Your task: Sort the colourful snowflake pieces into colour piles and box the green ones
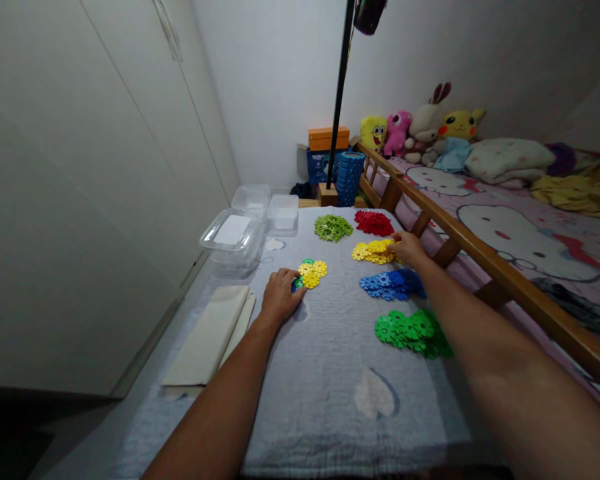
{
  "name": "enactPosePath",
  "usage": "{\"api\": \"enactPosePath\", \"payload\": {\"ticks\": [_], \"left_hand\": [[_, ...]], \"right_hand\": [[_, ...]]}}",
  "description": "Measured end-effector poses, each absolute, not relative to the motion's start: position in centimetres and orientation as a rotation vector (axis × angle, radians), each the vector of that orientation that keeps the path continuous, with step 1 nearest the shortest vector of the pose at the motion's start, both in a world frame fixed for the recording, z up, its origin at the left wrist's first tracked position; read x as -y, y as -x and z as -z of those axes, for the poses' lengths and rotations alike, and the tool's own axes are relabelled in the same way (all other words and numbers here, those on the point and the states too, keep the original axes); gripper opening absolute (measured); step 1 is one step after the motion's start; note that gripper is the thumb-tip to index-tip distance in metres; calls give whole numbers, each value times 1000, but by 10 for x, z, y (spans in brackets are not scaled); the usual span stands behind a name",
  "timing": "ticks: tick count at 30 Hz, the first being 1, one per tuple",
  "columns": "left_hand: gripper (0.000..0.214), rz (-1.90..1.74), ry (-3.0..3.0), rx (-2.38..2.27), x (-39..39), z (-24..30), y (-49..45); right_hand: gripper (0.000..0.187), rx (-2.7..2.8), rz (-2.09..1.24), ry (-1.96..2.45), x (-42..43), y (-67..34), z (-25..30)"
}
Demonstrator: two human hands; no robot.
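My left hand (pixel 280 295) is curled on a small joined cluster of snowflake discs (pixel 311 273), mostly yellow with a green and a blue one, resting on the grey cloth (pixel 325 373). My right hand (pixel 408 248) reaches over the yellow disc pile (pixel 373 251), fingers pinched at its right edge; what they hold is too small to make out. Other sorted piles lie around: light green (pixel 333 227), red (pixel 374 223), blue (pixel 391 283) and dark green (pixel 409 329).
Clear plastic containers (pixel 240 233) stand at the cloth's far left, a folded beige cloth (pixel 211 337) lies at the left. A wooden bed rail (pixel 485 257) runs along the right, with plush toys (pixel 420 130) behind. A black pole (pixel 339 100) rises at the back.
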State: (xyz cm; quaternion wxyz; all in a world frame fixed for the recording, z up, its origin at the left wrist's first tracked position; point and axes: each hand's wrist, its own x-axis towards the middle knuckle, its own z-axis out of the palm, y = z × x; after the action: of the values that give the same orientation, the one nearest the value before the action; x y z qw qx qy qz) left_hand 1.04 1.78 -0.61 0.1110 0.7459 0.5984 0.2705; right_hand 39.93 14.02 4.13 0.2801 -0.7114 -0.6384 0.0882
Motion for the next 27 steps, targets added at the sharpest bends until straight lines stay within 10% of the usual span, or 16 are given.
{"api": "enactPosePath", "payload": {"ticks": [27], "left_hand": [[56, -851, -2099, -1737, -16, 4, -10]], "right_hand": [[28, 2689, -272, 1310, -63, -190, -32]]}}
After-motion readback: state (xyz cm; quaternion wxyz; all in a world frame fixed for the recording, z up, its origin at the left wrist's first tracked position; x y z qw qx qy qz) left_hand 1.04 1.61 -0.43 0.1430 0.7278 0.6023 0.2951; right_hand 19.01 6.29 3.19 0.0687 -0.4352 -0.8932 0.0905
